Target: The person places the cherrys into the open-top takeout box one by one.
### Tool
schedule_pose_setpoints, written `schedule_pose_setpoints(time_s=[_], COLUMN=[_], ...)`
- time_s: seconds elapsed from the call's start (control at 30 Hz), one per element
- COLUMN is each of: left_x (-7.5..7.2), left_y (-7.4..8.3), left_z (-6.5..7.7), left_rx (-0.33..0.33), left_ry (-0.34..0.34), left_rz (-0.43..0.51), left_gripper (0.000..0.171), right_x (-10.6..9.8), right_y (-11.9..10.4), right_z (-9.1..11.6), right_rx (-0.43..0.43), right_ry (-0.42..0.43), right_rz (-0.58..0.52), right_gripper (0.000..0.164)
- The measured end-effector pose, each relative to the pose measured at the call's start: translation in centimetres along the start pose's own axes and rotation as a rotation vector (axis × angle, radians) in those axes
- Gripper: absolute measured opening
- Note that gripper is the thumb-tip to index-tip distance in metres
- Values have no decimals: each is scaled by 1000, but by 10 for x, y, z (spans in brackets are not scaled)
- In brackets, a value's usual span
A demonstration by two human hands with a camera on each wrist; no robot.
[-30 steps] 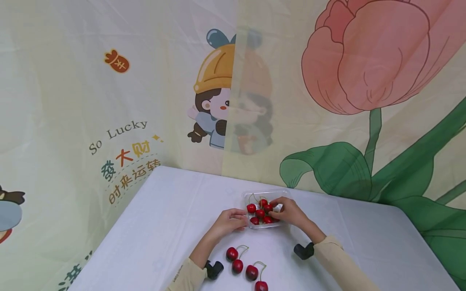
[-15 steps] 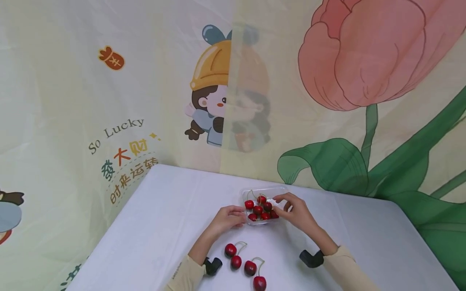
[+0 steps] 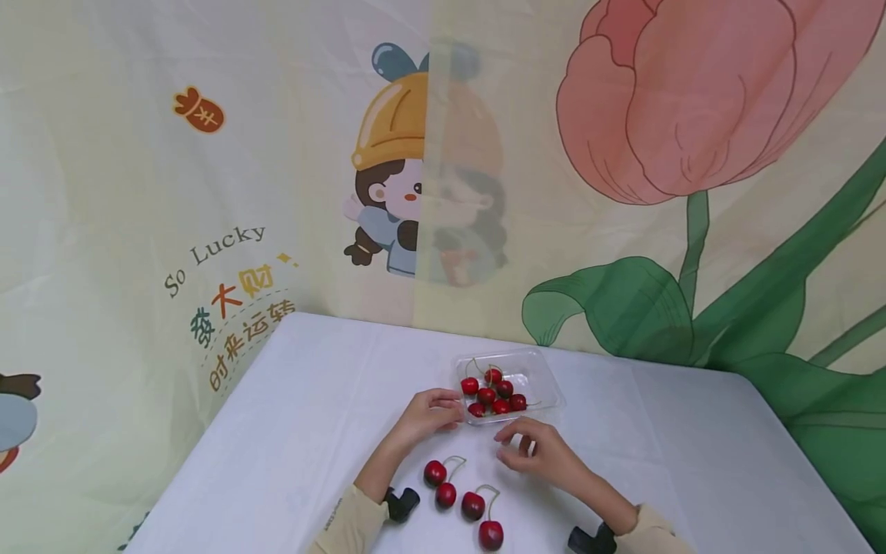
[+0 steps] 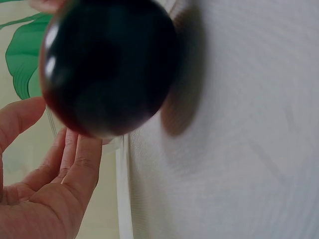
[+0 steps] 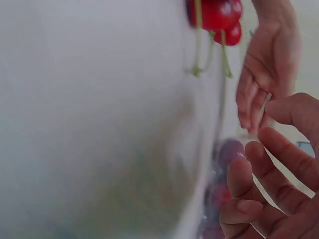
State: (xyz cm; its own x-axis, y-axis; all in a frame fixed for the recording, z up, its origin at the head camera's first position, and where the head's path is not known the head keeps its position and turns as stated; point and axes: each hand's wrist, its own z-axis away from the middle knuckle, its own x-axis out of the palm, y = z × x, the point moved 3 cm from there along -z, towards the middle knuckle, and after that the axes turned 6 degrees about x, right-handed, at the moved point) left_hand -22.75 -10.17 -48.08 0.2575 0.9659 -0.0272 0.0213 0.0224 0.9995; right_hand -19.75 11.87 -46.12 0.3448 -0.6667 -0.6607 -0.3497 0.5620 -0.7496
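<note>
A clear plastic box [image 3: 547, 388] stands toward the back of the table, with several red cherries [image 3: 487, 395] grouped in its left part. My left hand [image 3: 425, 415] has its fingertips right at the box's left wall, fingers relaxed and slightly bent. In front of the box, my right hand [image 3: 543, 454] hovers with nothing in it, its fingers loosely curled, as the right wrist view also shows. Nearer to me lie two joined pairs of cherries with green stems, a left pair [image 3: 446, 495] and a right pair [image 3: 474, 505]. One dark cherry [image 4: 109, 64] looms large in the left wrist view.
A white cloth covers the table [image 3: 332, 385]. Behind it hangs a printed curtain [image 3: 332, 115] with a tulip and a cartoon figure, close along the table's back edge. Black wrist cameras [image 3: 401, 505] sit on both forearms.
My right hand has let go of a cherry in the box and drawn back toward me, out over the table. The left hand has stayed at the box's left side.
</note>
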Motion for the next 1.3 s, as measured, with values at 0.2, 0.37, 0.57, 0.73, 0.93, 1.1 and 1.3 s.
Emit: schedule_pose_setpoints(time_s=[0.2, 0.37, 0.57, 0.73, 0.93, 1.1, 1.3], left_x=[0, 0, 1, 1, -1, -1, 0], left_y=[-1, -3, -3, -5, -7, -6, -5], left_z=[-1, -2, -1, -3, -4, -4, -3], left_rx=[-6, -13, -17, -13, -16, -12, -10], left_ry=[-5, -1, 3, 1, 0, -2, -1], left_rz=[13, 8, 8, 14, 20, 23, 23], left_gripper=[39, 37, 37, 37, 36, 37, 37], right_x=[21, 31, 34, 33, 32, 27, 18], right_y=[5, 6, 1, -2, 0, 1, -1], right_z=[3, 7, 8, 8, 8, 9, 10], right_rx=[59, 73, 43, 46, 77, 122, 122], right_ry=[-117, -170, -176, -179, -225, -263, -291], right_rz=[-39, -39, 30, 55, 12, -61, -129], right_gripper=[16, 14, 7, 6, 4, 4, 5])
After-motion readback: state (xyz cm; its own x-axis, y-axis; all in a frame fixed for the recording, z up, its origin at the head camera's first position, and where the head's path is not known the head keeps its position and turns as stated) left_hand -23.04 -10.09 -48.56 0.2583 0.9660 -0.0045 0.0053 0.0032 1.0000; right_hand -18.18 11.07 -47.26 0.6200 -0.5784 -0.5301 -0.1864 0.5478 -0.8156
